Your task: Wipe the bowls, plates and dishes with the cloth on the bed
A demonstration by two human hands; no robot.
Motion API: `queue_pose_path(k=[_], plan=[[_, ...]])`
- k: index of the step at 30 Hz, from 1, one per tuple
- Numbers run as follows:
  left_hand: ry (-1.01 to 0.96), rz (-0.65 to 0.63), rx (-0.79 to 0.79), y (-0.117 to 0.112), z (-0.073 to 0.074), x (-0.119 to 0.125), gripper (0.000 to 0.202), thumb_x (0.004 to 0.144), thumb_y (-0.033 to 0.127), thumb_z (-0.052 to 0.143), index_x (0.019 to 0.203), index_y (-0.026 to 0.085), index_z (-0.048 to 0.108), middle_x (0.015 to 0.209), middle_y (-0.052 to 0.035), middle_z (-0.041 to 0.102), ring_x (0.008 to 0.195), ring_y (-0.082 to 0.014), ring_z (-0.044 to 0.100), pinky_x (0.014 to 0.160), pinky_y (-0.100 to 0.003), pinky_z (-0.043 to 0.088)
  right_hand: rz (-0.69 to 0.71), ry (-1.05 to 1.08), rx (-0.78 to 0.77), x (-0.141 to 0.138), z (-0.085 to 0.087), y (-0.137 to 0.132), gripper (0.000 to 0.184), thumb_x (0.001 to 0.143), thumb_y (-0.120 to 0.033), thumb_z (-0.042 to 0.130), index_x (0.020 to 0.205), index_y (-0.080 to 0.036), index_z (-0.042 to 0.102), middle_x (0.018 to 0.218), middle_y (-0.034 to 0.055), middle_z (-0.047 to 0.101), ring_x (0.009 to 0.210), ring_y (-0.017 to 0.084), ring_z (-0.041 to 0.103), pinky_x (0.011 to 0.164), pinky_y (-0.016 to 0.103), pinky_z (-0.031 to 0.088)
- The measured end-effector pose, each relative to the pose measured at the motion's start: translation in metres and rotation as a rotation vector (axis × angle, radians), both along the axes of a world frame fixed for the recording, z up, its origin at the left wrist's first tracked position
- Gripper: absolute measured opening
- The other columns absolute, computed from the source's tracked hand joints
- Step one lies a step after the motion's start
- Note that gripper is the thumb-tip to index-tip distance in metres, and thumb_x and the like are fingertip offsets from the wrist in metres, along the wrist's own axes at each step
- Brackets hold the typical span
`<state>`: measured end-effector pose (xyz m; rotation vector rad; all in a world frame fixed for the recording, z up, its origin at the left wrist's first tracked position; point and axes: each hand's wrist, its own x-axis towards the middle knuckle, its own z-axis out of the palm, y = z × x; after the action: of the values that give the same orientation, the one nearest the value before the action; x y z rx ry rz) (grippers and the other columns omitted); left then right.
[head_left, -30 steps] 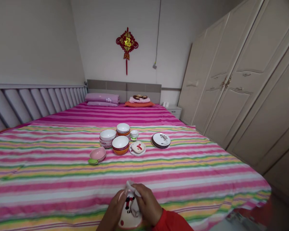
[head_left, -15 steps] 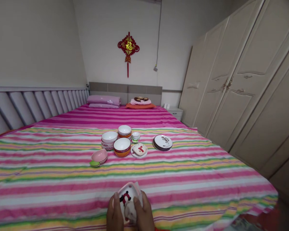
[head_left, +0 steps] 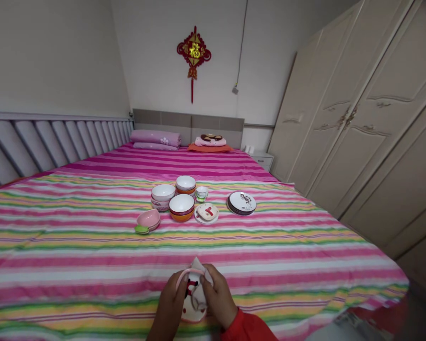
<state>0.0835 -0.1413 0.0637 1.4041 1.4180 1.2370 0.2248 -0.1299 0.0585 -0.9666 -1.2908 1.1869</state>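
My left hand grips the left side of a small white dish with a pink rim and a red-and-black cartoon print. Held low over the striped sheet, the dish is tilted. My right hand, in a red sleeve, presses a white cloth or tissue onto the dish's right side, its thumb on the inner face. One corner of the cloth sticks up past the rim. Fingers behind the dish are hidden.
Beyond my hands stand pink leaf-handled bowls, stacked bowls, small cups, a squarish dish on a plate and stacked plates. A railing runs along the left; wardrobes line the right.
The view has tipped downward. My right hand has shifted up the dish's right edge with the cloth, and the dish has turned slightly. More of the red sleeve shows.
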Motion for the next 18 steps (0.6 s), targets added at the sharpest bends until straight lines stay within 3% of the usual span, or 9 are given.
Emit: queue_pose_path(k=[6, 14, 18], plan=[[0.234, -0.05, 0.099, -0.002, -0.001, -0.01, 0.033, 0.086, 0.045, 0.043, 0.089, 0.024, 0.067, 0.082, -0.007, 0.066, 0.081, -0.0245, 0.06, 0.08, -0.038, 0.048, 0.061, 0.127, -0.118, 0.004, -0.004, -0.002, 0.031, 0.072, -0.043, 0.07, 0.09, -0.019, 0.068, 0.071, 0.0001, 0.063, 0.063, 0.016, 0.057, 0.058, 0.025, 0.045], [0.015, 0.076, 0.051, 0.001, -0.001, 0.004, 0.043, 0.081, 0.053, 0.047, 0.099, 0.02, 0.067, 0.1, -0.0093, 0.07, 0.098, -0.0264, 0.062, 0.089, -0.037, 0.046, 0.188, 0.516, -0.288, -0.001, 0.014, -0.003, 0.042, 0.071, -0.047, 0.072, 0.099, -0.015, 0.068, 0.08, 0.0059, 0.07, 0.069, 0.019, 0.065, 0.067, 0.03, 0.05], [-0.065, 0.185, -0.107, 0.003, 0.007, 0.003, 0.05, 0.073, 0.063, 0.051, 0.086, 0.017, 0.067, 0.079, -0.0075, 0.07, 0.079, -0.0271, 0.064, 0.075, -0.036, 0.05, 0.161, 0.593, -0.4, -0.009, 0.01, -0.008, 0.046, 0.07, -0.055, 0.071, 0.088, -0.013, 0.07, 0.074, 0.0069, 0.07, 0.063, 0.016, 0.064, 0.057, 0.024, 0.048]])
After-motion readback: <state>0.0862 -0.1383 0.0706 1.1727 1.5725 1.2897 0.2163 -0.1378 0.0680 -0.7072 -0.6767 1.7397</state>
